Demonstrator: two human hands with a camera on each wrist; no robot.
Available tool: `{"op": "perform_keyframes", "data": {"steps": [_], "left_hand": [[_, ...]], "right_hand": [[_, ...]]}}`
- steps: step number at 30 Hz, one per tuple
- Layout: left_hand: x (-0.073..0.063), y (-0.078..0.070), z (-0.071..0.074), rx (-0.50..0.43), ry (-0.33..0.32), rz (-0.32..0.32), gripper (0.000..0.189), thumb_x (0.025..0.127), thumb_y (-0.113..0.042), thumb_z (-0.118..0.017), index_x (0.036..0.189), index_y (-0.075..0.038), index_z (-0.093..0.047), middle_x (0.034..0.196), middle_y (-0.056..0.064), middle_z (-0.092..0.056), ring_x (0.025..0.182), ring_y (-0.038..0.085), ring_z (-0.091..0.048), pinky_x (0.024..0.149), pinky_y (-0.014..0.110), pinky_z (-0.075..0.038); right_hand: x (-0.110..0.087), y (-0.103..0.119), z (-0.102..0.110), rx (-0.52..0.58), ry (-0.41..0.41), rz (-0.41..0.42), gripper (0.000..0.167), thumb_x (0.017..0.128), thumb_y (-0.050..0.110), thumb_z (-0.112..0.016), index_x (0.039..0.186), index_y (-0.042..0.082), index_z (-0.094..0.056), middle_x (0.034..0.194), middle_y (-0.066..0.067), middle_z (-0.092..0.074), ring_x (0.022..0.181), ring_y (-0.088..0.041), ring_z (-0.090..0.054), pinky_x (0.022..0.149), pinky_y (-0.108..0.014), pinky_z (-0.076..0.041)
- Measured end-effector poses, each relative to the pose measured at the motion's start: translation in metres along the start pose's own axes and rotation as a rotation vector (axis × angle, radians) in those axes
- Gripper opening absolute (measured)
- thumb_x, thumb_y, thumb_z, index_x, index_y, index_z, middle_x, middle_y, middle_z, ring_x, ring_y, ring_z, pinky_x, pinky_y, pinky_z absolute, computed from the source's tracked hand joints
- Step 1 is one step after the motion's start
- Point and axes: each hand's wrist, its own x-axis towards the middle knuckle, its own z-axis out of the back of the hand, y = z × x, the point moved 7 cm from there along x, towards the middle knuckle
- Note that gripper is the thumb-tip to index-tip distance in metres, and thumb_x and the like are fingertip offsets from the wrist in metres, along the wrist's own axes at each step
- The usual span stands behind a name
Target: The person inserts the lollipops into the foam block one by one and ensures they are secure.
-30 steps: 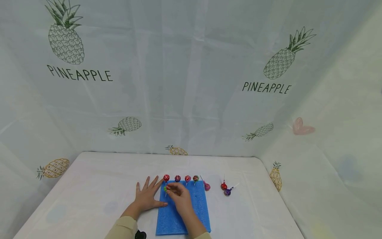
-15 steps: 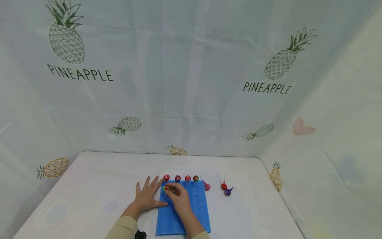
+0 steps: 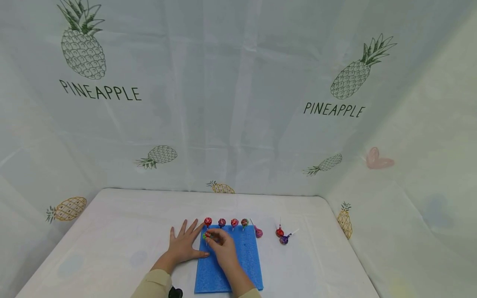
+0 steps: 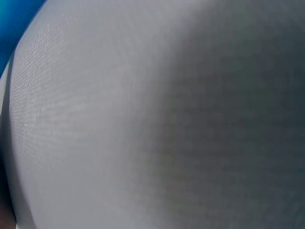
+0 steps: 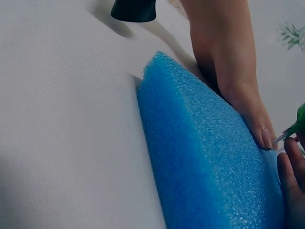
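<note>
A blue foam block (image 3: 242, 265) lies flat on the table. My right hand (image 3: 225, 248) pinches a lollipop (image 3: 205, 235) in a green and red wrapper over the block's left side. Its stick points down toward the foam; whether the tip is in it I cannot tell. With fingers spread, my left hand (image 3: 182, 247) rests on the table, its thumb on the block's left edge. In the right wrist view, the left thumb (image 5: 267, 136) is close to the lollipop's white stick (image 5: 280, 138). Blurred white cloth fills most of the left wrist view.
Several lollipops (image 3: 234, 222) stand in a row along the block's far edge. A pink lollipop (image 3: 258, 232) lies off its right corner. Farther right lie a red lollipop (image 3: 279, 231) and a purple lollipop (image 3: 284, 239). A black object (image 3: 175, 293) is near the left sleeve.
My right hand and the lollipop it pinches have shifted very slightly left. The left hand stays in place, as do the other lollipops.
</note>
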Motion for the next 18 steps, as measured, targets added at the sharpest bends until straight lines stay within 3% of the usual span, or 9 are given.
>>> {"op": "perform_keyframes", "data": {"steps": [5, 13, 18], "left_hand": [[0.0, -0.002, 0.002, 0.008, 0.041, 0.019, 0.113, 0.059, -0.084, -0.066, 0.149, -0.019, -0.042, 0.156, 0.01, -0.032, 0.144, 0.046, -0.012, 0.103, 0.074, 0.005], [-0.005, -0.017, 0.019, 0.002, 0.102, 0.027, 0.108, 0.063, -0.076, -0.072, 0.148, -0.015, -0.044, 0.155, 0.015, -0.033, 0.142, 0.048, -0.015, 0.102, 0.076, 0.0], [-0.004, -0.017, 0.019, 0.035, 0.125, 0.038, 0.106, 0.065, -0.076, -0.07, 0.149, -0.018, -0.042, 0.156, 0.013, -0.032, 0.143, 0.047, -0.015, 0.102, 0.076, -0.003]], "right_hand": [[-0.001, -0.001, 0.0, -0.013, -0.002, 0.004, 0.025, 0.09, 0.015, -0.07, 0.114, 0.008, -0.069, 0.108, 0.005, -0.067, 0.092, -0.013, -0.06, 0.079, -0.026, -0.05], [-0.003, 0.002, -0.001, 0.005, 0.003, 0.02, 0.026, 0.091, 0.014, -0.069, 0.115, 0.005, -0.068, 0.11, 0.001, -0.066, 0.092, -0.013, -0.061, 0.076, -0.024, -0.051], [-0.005, 0.005, 0.002, 0.004, 0.011, 0.0, 0.029, 0.091, 0.017, -0.07, 0.118, 0.006, -0.067, 0.113, 0.001, -0.065, 0.092, -0.014, -0.06, 0.076, -0.025, -0.051]]}}
